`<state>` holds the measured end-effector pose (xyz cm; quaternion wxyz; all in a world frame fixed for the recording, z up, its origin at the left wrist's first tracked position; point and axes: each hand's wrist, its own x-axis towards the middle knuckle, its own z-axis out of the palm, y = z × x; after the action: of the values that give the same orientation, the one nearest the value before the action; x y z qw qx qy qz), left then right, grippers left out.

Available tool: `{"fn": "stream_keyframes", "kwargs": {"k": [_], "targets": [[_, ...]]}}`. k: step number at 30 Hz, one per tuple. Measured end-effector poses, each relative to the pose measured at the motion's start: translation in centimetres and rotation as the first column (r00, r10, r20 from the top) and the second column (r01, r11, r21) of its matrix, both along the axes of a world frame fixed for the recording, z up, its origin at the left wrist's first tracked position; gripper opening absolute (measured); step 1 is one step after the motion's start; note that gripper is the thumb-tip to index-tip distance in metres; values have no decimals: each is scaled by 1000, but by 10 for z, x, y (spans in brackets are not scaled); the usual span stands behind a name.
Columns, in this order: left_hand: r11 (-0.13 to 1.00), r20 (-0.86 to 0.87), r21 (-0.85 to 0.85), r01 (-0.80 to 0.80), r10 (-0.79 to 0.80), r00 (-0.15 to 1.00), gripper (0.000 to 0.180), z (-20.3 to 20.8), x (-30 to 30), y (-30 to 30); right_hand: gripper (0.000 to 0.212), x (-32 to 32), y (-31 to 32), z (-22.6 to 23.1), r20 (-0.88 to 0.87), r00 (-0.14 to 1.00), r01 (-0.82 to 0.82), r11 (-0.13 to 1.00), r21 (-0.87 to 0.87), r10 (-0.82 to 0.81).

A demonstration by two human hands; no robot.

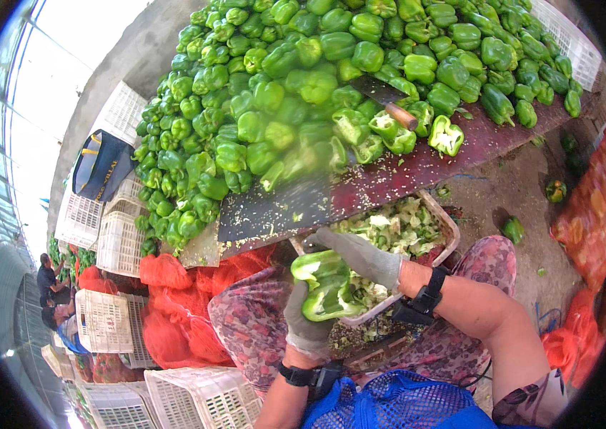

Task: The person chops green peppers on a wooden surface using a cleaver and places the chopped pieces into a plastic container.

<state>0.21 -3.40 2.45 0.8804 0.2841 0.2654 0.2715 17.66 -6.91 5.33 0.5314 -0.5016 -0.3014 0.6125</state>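
A green bell pepper [321,305], cut open with its pale inside showing, is held low over my lap between both grey-gloved hands. My left hand [306,319] grips it from the near left, thumb up along its side. Against its far edge lies my right hand [364,256], fingers bent over the top and pointing left; its thumb is hidden. Under my right wrist stands a pale crate [448,227] of pepper scraps and cores. Beyond, a knife [400,115] with a broad dark blade and wooden handle rests on the peppers beside a cut pepper [446,136].
A large heap of green peppers [260,93] covers the far part of a dark board [274,218] strewn with seeds. White crates [121,239] and red mesh bags [178,300] stand left. A filled mesh sack [592,207] is at right; a loose pepper [512,229] lies on the floor.
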Motion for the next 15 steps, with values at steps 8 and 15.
{"fn": "stream_keyframes", "kwargs": {"k": [8, 15], "targets": [[667, -105, 591, -454, 621, 776, 60, 73, -154, 40, 55, 13, 16, -52, -214, 948, 273, 946, 175, -234], [158, -319, 772, -615, 934, -162, 48, 66, -457, 71, 31, 5, -1, -4, 409, 889, 149, 974, 171, -208]]}}
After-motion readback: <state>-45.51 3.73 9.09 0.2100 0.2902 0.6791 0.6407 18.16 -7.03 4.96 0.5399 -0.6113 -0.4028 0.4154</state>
